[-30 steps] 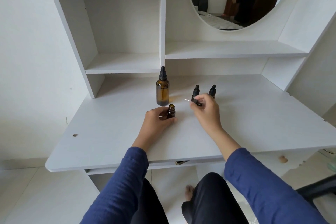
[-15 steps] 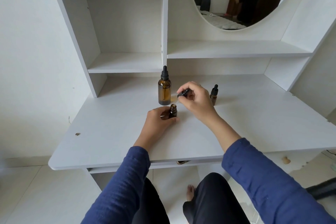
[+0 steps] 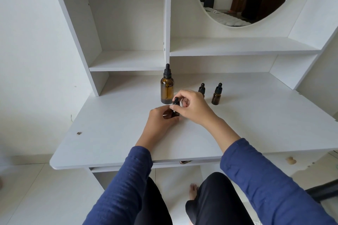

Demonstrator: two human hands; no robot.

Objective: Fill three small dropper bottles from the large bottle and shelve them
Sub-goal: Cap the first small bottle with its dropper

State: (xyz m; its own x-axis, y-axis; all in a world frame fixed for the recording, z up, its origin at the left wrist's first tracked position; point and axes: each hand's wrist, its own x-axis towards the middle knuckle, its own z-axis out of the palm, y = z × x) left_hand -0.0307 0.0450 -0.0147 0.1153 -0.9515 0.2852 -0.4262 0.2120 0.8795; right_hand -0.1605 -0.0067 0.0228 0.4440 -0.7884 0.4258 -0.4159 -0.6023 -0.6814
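You are holding both arms forward, with the dark blue sleeves (image 3: 265, 179) covering them almost to the wrists. Your left hand (image 3: 161, 119) is lying low with its back turned up, and its fingers are curling round the small dropper bottle (image 3: 176, 114). Your right hand (image 3: 194, 108) is coming in from the right, a little higher, with the wrist slightly bent. Its thumb and forefinger are pinching the dropper cap (image 3: 176, 102) directly above that bottle, and its other fingers are curling loosely. The two hands are nearly touching.
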